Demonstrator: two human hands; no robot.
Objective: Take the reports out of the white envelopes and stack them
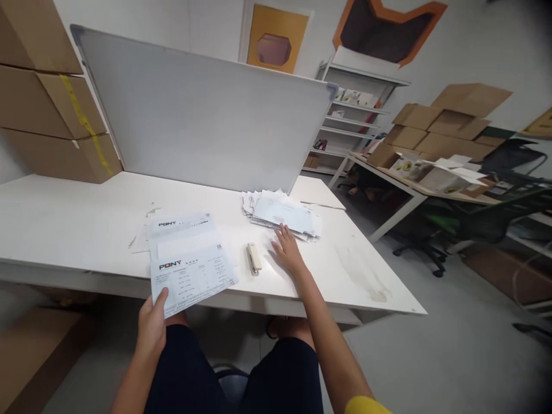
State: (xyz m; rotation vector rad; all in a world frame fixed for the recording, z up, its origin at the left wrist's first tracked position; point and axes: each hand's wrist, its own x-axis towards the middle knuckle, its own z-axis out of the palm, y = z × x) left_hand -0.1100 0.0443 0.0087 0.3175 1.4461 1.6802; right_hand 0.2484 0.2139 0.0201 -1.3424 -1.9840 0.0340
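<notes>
My left hand point(154, 322) pinches the lower left corner of a printed sheet point(190, 282) headed "PONY", thumb on top. The sheet overhangs the table's front edge and overlaps another "PONY" sheet point(183, 233) lying behind it. My right hand point(287, 250) is spread, fingers apart, at the near edge of a messy pile of papers point(282, 213); whether the fingertips touch it I cannot tell. Between the two hands a cream stapler point(253, 259) lies on the white table point(336, 247).
A whiteboard point(207, 109) stands along the table's back edge. Stacked cardboard boxes point(60, 155) are at the back left. To the right are a second table point(397, 178) loaded with boxes, a shelf rack point(351, 121) and an office chair point(425, 247). Paper scraps point(140, 238) lie left of the sheets.
</notes>
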